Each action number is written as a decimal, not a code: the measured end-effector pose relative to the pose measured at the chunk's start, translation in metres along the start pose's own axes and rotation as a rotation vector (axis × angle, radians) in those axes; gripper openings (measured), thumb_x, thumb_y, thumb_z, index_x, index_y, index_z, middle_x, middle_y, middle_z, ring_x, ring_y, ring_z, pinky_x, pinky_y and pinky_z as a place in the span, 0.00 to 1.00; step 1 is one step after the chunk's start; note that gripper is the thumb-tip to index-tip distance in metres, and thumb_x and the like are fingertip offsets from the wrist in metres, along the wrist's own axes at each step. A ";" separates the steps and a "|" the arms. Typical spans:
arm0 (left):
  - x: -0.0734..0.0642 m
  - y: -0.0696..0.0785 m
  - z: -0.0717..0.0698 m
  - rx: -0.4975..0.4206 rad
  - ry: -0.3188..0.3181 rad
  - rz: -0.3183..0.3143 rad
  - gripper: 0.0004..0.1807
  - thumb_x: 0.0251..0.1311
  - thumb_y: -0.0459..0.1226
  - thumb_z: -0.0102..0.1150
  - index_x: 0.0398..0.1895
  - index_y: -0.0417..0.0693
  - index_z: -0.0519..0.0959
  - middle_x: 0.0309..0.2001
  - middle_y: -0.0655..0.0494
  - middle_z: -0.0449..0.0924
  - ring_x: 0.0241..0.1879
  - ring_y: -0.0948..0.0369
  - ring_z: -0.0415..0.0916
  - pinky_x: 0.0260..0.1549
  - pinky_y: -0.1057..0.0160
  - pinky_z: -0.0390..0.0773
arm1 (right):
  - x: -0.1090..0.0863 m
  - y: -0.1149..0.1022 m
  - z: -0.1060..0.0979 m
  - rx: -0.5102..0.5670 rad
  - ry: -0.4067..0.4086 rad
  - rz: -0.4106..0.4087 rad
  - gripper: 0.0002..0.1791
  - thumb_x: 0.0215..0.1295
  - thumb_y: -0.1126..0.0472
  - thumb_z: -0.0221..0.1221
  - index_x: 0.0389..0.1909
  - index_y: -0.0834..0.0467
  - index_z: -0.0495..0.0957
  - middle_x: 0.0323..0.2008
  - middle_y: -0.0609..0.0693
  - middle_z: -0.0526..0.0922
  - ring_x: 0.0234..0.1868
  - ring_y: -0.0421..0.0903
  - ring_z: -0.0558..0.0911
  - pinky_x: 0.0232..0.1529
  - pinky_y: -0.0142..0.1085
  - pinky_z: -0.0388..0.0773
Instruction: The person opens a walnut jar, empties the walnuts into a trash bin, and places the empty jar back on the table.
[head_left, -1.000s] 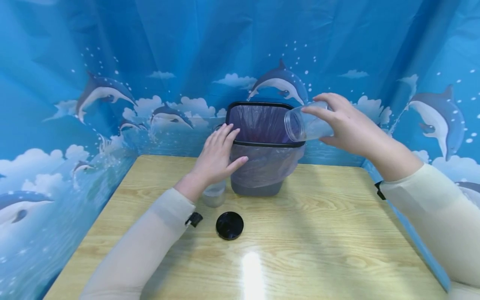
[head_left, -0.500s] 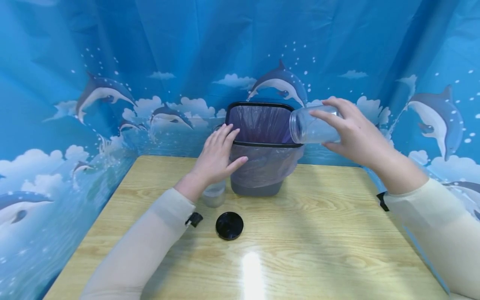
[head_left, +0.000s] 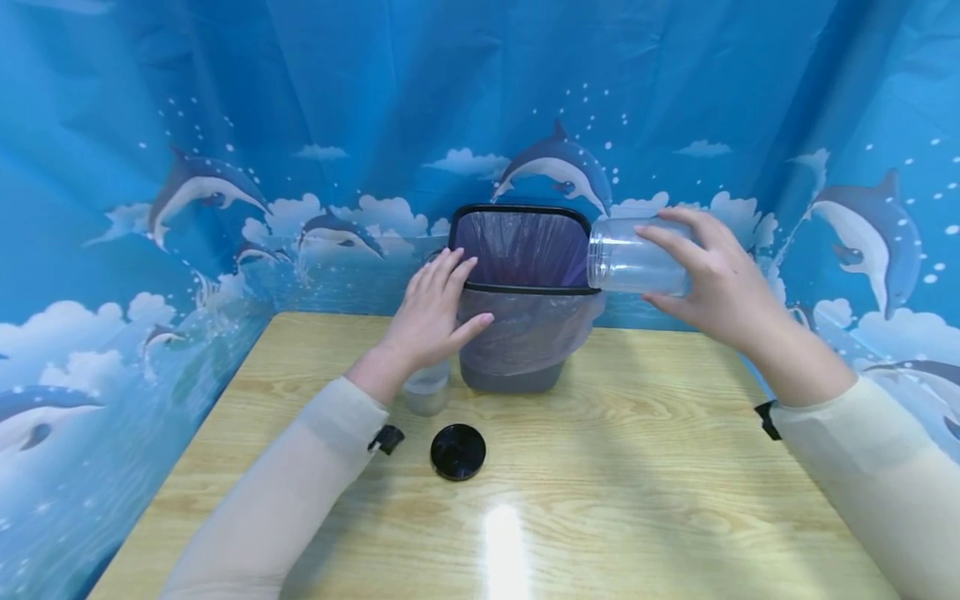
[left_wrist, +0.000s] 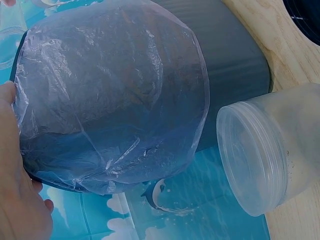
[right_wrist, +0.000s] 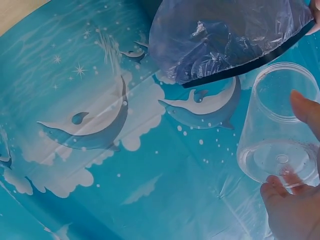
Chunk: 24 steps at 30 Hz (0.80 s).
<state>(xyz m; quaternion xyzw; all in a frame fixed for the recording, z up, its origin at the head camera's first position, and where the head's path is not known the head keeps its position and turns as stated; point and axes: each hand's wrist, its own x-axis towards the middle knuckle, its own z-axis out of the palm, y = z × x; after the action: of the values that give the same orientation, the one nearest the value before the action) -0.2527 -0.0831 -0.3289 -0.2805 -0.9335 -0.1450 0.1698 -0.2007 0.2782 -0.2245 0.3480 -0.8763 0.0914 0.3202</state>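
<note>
Over the bin's right end, my right hand (head_left: pixel 720 275) grips a clear plastic jar (head_left: pixel 637 258) laid on its side. The jar's threaded mouth points left, at the rim of the bin. In the right wrist view, thumb and fingers hold the jar (right_wrist: pixel 277 125), with dark specks inside it. My left hand (head_left: pixel 431 317) rests against the bin's left rim, fingers extended and thumb spread to the front. The grey bin (head_left: pixel 513 379) is lined with a translucent purplish bag (head_left: pixel 525 329) folded over its black rim. A second clear jar (left_wrist: pixel 255 160), lidless, stands below my left hand, partly hidden in the head view.
A round black lid (head_left: pixel 458 452) lies on the wood-grain table (head_left: pixel 637 467) in front of the bin. Blue dolphin-print curtain (head_left: pixel 337 100) hangs behind and at both sides, close behind the bin.
My right hand has drawn the jar slightly right and down, away from over the bin opening, and levelled it. My left hand, the bin and the lid stay in place.
</note>
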 end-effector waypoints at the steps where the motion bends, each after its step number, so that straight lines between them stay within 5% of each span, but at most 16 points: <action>1: 0.000 0.000 0.000 -0.002 0.000 0.000 0.48 0.69 0.67 0.40 0.81 0.52 0.42 0.81 0.49 0.38 0.79 0.51 0.33 0.74 0.45 0.38 | -0.001 0.000 0.000 -0.002 0.007 0.004 0.49 0.38 0.72 0.80 0.67 0.54 0.72 0.67 0.64 0.67 0.68 0.67 0.65 0.61 0.64 0.67; 12: 0.000 0.000 0.002 -0.004 0.005 0.002 0.48 0.69 0.67 0.41 0.81 0.53 0.41 0.81 0.49 0.38 0.79 0.52 0.33 0.74 0.45 0.38 | -0.021 -0.007 -0.003 0.048 0.034 0.126 0.50 0.37 0.70 0.80 0.68 0.52 0.72 0.68 0.63 0.67 0.65 0.67 0.68 0.54 0.66 0.71; 24: 0.000 -0.001 0.001 -0.006 0.006 -0.001 0.48 0.69 0.67 0.40 0.82 0.54 0.40 0.81 0.49 0.37 0.79 0.52 0.32 0.74 0.45 0.38 | -0.042 -0.010 0.004 0.133 0.076 0.166 0.54 0.33 0.69 0.82 0.69 0.53 0.72 0.68 0.61 0.68 0.68 0.64 0.66 0.55 0.66 0.71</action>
<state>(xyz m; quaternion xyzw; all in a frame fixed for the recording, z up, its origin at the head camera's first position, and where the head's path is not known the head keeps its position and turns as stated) -0.2539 -0.0831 -0.3302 -0.2800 -0.9327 -0.1488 0.1716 -0.1732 0.2925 -0.2540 0.2909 -0.8814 0.1889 0.3207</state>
